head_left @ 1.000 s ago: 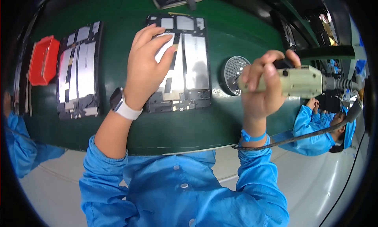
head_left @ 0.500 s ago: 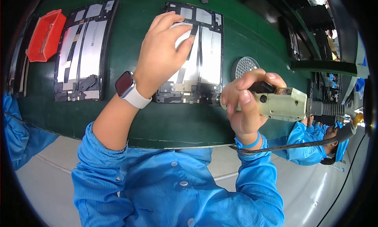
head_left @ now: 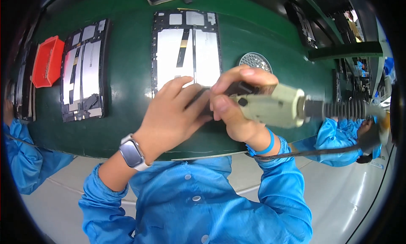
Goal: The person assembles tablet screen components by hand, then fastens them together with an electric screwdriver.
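Head view, looking down on a dark green workbench (head_left: 127, 117) where a person in a blue smock works with both hands. Right hand (head_left: 239, 106) is wrapped tightly around a pale grey electric screwdriver (head_left: 275, 106), held almost level, its black ribbed cable sleeve trailing off toward the right edge of the bench. Left hand (head_left: 173, 113), with a smartwatch (head_left: 132, 153) on the wrist, is curled narrowly at the tool's dark front end, fingertips pinched about the tip; whether a screw sits there cannot be told. Both hands hover above the near end of an opened tablet (head_left: 187, 47), back cover off, which lies at the middle of the bench.

Judging by the pose, the step in hand is readying the tip before driving a screw. The next move seems to call for bringing the tip down upright over a screw hole on the tablet's frame, with the left hand steadying it.

Counted: two opened tablets lie fully in view, the second tablet (head_left: 83, 70) toward the left edge. One red parts bin (head_left: 48, 60) sits at the far left. One round screw dish (head_left: 255, 60) sits just right of the middle tablet. One screwdriver.
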Tool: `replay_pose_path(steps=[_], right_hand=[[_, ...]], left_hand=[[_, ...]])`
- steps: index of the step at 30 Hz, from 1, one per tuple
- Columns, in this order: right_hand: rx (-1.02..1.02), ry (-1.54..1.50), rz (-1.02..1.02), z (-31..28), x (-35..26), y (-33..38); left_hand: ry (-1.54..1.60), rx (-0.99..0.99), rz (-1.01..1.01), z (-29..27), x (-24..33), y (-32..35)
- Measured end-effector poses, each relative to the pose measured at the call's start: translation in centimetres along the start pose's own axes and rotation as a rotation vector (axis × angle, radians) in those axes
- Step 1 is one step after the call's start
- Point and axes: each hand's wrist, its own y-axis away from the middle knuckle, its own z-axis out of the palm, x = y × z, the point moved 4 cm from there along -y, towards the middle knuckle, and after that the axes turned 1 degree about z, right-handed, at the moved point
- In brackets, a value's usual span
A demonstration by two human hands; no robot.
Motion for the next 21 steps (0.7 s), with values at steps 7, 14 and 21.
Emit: replay_pose_path(steps=[7,14,21], right_hand=[[0.327,-0.11,0.023,-3.9,-0.8,-0.6],[0.495,-0.243,0.03,-5.1,0.7,-0.9],[0.447,-0.226,0.019,-4.8,0.6,-0.8]], left_hand=[[-0.264,-0.058,0.121,1.8,-0.1,1.2],[-0.197,0.0,0.108,1.4,0.4,1.4],[-0.129,0.058,-0.141,1.7,1.9,1.3]])
